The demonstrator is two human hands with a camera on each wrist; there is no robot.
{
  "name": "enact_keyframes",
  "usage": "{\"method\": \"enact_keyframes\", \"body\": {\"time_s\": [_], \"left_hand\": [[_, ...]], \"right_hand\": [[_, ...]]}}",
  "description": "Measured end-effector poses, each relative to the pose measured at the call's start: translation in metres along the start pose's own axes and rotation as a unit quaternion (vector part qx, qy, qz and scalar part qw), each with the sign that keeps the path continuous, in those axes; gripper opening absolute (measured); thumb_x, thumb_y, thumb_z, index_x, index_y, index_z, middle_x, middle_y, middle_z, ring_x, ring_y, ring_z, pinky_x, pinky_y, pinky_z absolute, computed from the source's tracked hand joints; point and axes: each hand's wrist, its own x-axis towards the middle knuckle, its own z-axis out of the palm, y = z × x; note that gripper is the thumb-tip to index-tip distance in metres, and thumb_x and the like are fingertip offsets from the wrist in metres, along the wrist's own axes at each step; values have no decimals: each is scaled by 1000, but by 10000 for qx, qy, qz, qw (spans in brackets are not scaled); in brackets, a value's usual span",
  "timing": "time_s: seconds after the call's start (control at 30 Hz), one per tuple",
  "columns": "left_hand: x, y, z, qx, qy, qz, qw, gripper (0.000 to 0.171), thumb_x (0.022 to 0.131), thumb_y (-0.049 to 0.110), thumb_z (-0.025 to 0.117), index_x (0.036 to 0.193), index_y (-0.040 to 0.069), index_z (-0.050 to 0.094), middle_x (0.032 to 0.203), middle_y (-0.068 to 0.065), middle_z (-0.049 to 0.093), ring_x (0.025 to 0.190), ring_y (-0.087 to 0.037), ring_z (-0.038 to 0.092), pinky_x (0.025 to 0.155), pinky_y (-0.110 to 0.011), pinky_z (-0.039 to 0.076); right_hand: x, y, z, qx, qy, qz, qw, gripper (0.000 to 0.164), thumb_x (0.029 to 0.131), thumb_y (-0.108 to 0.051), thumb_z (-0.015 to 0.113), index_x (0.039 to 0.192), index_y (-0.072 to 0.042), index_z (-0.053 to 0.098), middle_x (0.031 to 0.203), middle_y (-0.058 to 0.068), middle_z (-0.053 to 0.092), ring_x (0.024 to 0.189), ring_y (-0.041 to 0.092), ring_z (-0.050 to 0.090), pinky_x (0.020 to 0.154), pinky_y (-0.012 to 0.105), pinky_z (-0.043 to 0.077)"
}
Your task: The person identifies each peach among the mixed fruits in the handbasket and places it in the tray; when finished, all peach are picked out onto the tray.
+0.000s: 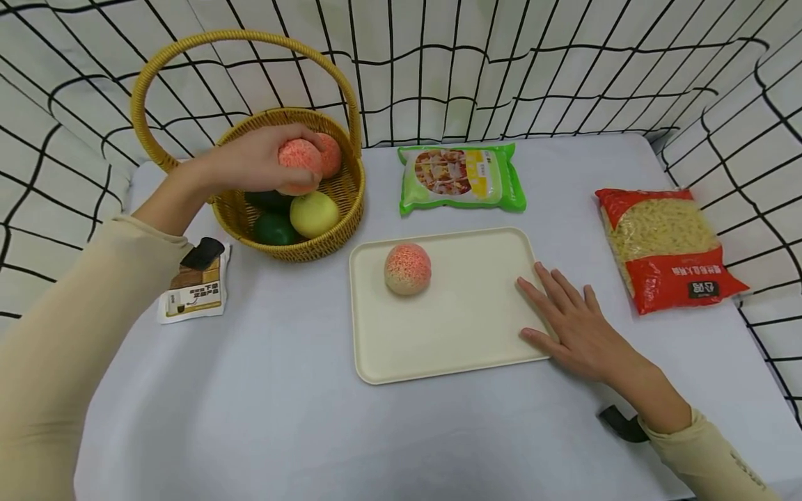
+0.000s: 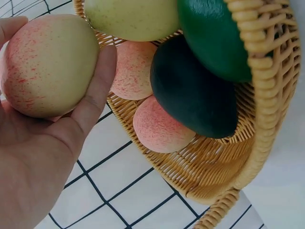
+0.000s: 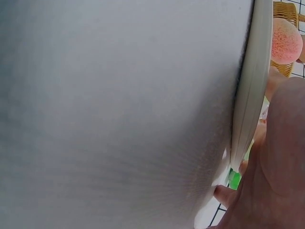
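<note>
My left hand [image 1: 266, 156] grips a pink-and-yellow peach [image 2: 50, 67] with thumb and fingers around it, at the top of the wicker basket [image 1: 347, 229]. In the left wrist view, two more peaches [image 2: 164, 126] lie in the basket beside a dark oval fruit [image 2: 190, 88], a glossy green one [image 2: 214, 38] and a round yellow-green one [image 2: 131, 16]. Another peach [image 1: 408, 269] sits on the cream tray [image 1: 445, 327], toward its upper left. My right hand [image 1: 573, 327] has its fingers spread over the tray's right edge.
Behind the tray lies a green snack bag [image 1: 464, 178]. A red-and-yellow pasta bag [image 1: 670, 250] is at the right, and a small white-and-brown packet [image 1: 197, 289] lies below the basket. Black wire grid [image 1: 438, 76] borders the white table; the basket's tall handle [image 1: 250, 36] arches up near it.
</note>
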Motion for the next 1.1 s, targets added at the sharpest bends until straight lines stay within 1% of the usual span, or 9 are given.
{"method": "enact_keyframes", "body": {"time_s": [0.17,0.23,0.33,0.47,0.63,0.77,0.87,0.97,1.1], "left_hand": [[-5,0,4,-155,91,135,9997,58,96,35,70,148,14,51,154,-16,46,126,-32,52,93,-38,49],[-7,0,6,-232,125,180,9995,57,96,35,72,145,13,53,156,-17,42,129,-33,48,91,-36,50],[-11,2,10,-278,166,214,9992,57,93,37,77,141,15,55,154,-15,40,128,-32,48,86,-30,52],[-17,7,13,-295,173,309,9989,60,90,40,84,137,16,56,146,-11,46,125,-28,47,81,-24,54],[-21,16,17,-222,200,617,9976,53,91,34,82,135,17,57,136,-8,57,116,-23,52,79,-21,53],[-24,25,21,-108,196,697,9973,51,93,33,80,137,20,57,144,-6,55,110,-24,59,80,-23,54],[-25,30,25,-76,187,761,9969,52,92,33,80,138,19,57,149,-5,51,107,-26,63,83,-25,55],[-25,33,29,-6,191,849,9962,52,93,32,80,137,18,58,144,-5,53,106,-26,66,85,-28,58],[-27,37,34,76,139,853,9962,50,93,34,79,136,20,58,134,-5,61,102,-24,68,85,-32,59]], "right_hand": [[0,1,1,-26,8,13,10000,86,101,-51,64,172,-32,19,182,8,5,164,44,16,118,85,16],[0,1,1,-44,14,11,10000,86,101,-51,64,171,-32,19,182,8,5,164,44,16,118,85,16],[0,1,1,-44,17,6,10000,86,101,-50,65,171,-31,20,182,8,6,163,44,16,118,85,16],[0,0,1,-21,5,9,10000,86,101,-51,65,171,-32,20,182,8,5,164,44,16,118,85,16],[0,-1,1,-18,20,-9,10000,86,101,-51,64,171,-32,20,182,8,5,163,44,17,118,85,16],[0,-1,1,-18,26,-10,10000,85,101,-51,64,171,-31,20,182,8,6,163,44,17,118,86,17],[0,-1,0,-10,24,-12,10000,85,101,-51,64,171,-31,20,182,8,6,163,44,17,118,86,16],[0,-1,0,5,25,-15,10000,85,101,-51,64,171,-31,20,182,8,6,163,44,17,118,86,16],[0,-1,0,1,33,-11,10000,85,101,-51,64,171,-31,20,182,8,6,163,44,17,118,86,16]]}}
